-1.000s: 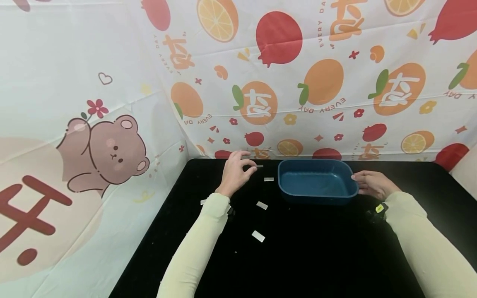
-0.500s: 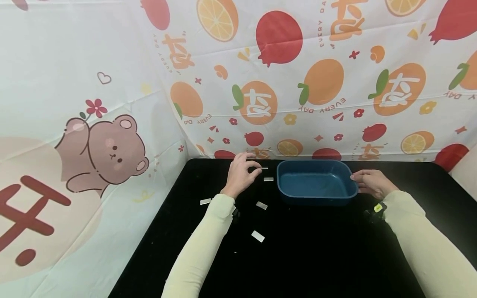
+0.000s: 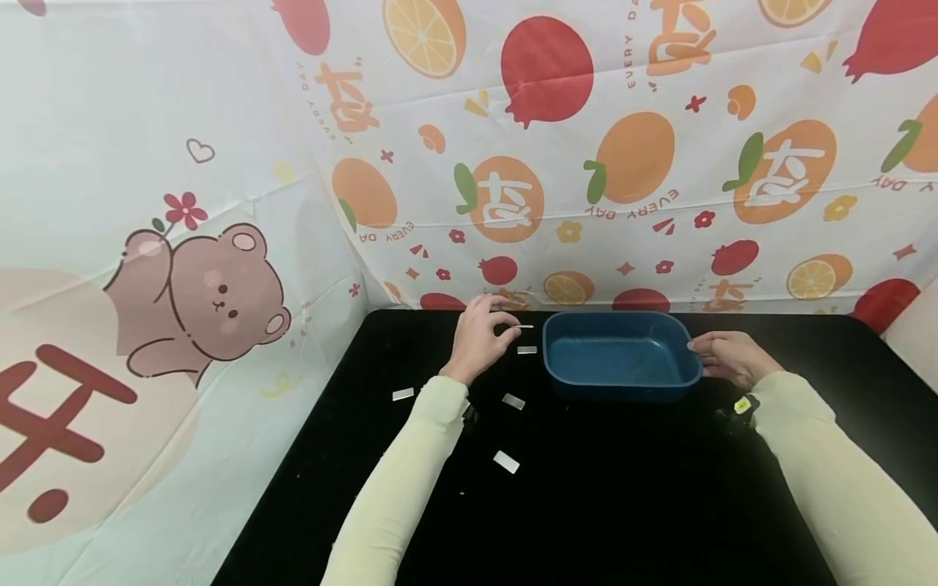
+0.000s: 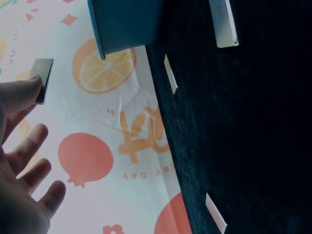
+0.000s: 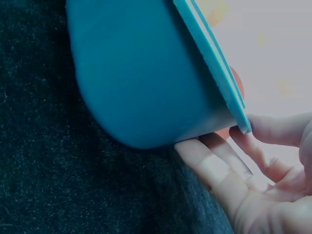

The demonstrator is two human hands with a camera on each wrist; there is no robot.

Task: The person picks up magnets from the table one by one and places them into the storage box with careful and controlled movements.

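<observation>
My left hand [image 3: 479, 338] pinches a small, thin, silvery rectangular plate [image 4: 45, 78] between thumb and forefinger. Its other fingers are spread apart in the left wrist view. The plate is raised above the table, just left of a blue plastic bin [image 3: 623, 392]. At the bin's right end, my right hand [image 3: 733, 358] grips the rim, with thumb and forefinger on the edge and other fingertips against the outer wall [image 5: 136, 73]. Below the left hand, a similar plate [image 3: 527, 350] lies flat on the table.
More small plates lie on the black table [image 3: 623, 505]: one near the middle [image 3: 514, 401], one closer to the front [image 3: 506, 462], and one by the left forearm [image 3: 403, 394]. A fruit-printed cloth [image 3: 432, 203] hangs behind the table, and a bear-printed cloth [image 3: 227, 301] hangs at left.
My left hand has shifted slightly right with the pinched plate, nearer the bin's left end. The plate by the left forearm shows more fully. My right hand keeps its grip on the bin.
</observation>
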